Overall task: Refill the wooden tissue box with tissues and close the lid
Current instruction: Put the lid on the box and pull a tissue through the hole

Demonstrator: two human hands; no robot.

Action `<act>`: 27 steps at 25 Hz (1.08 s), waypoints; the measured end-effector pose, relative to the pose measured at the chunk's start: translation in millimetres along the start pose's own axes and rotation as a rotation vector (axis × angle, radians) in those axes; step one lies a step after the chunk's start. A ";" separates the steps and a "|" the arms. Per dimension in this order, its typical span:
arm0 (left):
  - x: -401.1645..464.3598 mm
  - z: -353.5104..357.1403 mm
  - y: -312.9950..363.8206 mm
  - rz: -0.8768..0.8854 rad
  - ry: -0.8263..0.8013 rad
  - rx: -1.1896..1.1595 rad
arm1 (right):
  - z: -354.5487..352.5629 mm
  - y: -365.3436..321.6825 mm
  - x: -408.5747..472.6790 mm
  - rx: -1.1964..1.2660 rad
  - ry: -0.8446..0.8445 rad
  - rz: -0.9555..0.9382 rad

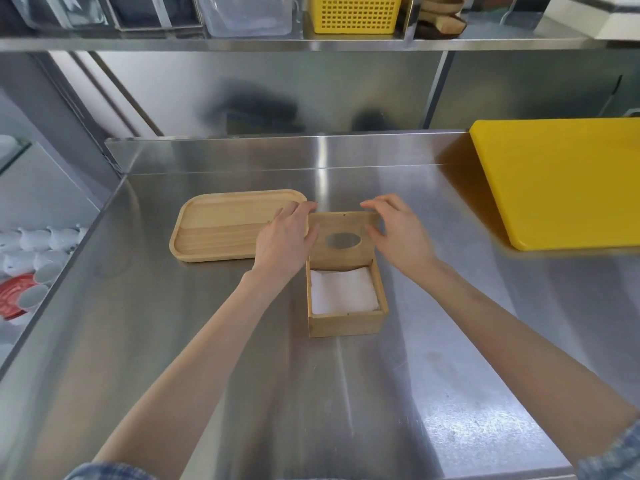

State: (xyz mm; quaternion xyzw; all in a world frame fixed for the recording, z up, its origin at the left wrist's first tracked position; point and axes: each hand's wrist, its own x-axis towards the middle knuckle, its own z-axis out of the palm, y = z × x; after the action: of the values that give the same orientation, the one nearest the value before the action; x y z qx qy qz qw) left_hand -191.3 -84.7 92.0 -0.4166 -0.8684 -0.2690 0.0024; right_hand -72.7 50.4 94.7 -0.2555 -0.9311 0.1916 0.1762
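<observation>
Box (347, 320) is set on the steel counter (433, 393), roughly central in view; used as landmark. Its top is open and white tissues (343, 294) are seen lying flat inside, filling the floor of the box.

Lid (341, 237), with an oval slot, is raised at the far edge of the box and tilted back, not closed. It is held from both sides.

Left hand (285, 242) is placed at the lid's left edge, fingers curled over the upper corner, thumb against the near face; forearm is stretched from lower left, sleeve rolled at the elbow. Right hand (398, 233) is placed at the lid's right edge, fingers hooked over the top corner, thumb pressed to the near face; forearm is stretched from lower right. Both hands are closed on the lid.

Wooden tray (221, 233) lies just left of the box, partly under the left hand. Yellow board (568, 181) lies well right of the box, further back.
</observation>
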 end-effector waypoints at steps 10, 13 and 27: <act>-2.6 4.1 -3.4 0.004 -0.045 -0.093 | -0.5 0.8 -4.1 0.094 0.002 0.060; -13.6 5.0 -7.4 -0.010 -0.033 -0.186 | 0.0 0.6 -17.1 0.118 0.037 0.044; -94.6 34.9 -22.5 0.073 -0.034 -0.290 | 31.2 20.8 -94.0 0.215 -0.042 0.042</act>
State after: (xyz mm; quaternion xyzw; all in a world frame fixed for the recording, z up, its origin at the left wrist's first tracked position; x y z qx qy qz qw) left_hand -138.1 -148.1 30.1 -0.4485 -0.8045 -0.3843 -0.0626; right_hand -1.6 7.6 36.8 -0.2504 -0.9032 0.2992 0.1791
